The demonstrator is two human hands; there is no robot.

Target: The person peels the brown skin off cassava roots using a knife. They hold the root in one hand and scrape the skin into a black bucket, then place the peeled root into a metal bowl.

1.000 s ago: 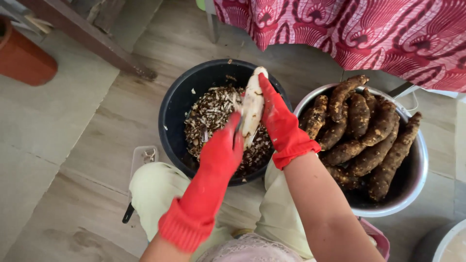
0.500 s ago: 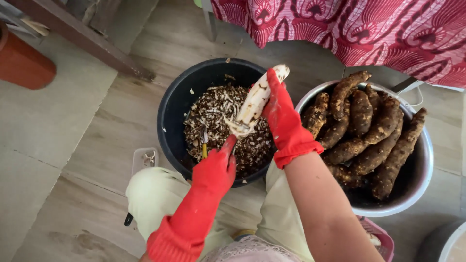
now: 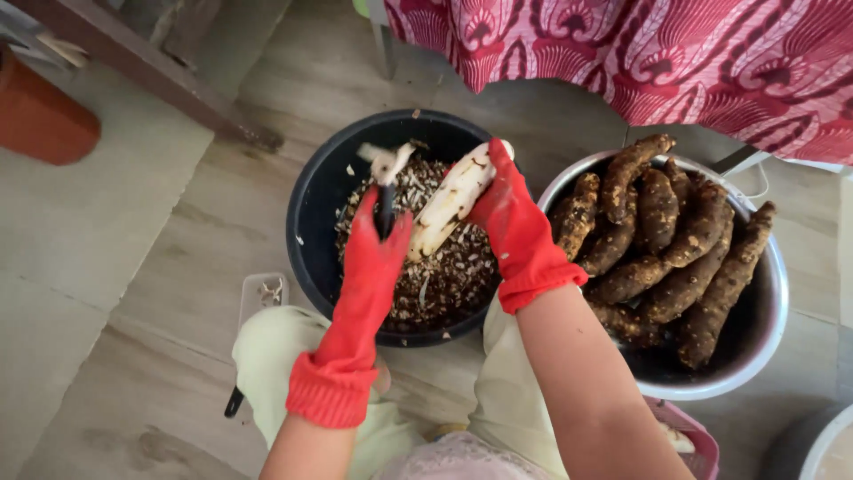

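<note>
— What's nearest, at the grip itself?

— Two red rubber gloves with ribbed cuffs. The right hand (image 3: 514, 222) is wrapped tight around the upper end of a long, peeled root (image 3: 453, 200), pale and smooth, slanting down toward the other glove. The left hand (image 3: 378, 249) is closed on a dark-handled peeler (image 3: 385, 200); a curl of whitish peel (image 3: 388, 160) hangs at its tip, just above the fist.

— And under the grip?

— A round black plastic tub (image 3: 306, 222), its bottom covered in a rough litter of brown and cream peelings (image 3: 444, 276). The root is held over it, not touching the heap.

— Out to the right of the grip?

— A white-rimmed metal basin (image 3: 755, 347), touching the tub or very nearly, piled with unpeeled roots (image 3: 675, 240): knobbly, earthy brown, finger-shaped.

— Farther off?

— Pale wood-grain floor (image 3: 178, 231), a terracotta pot (image 3: 40, 120) far left, and a red patterned cloth (image 3: 666, 53) hanging beyond the basin.
</note>
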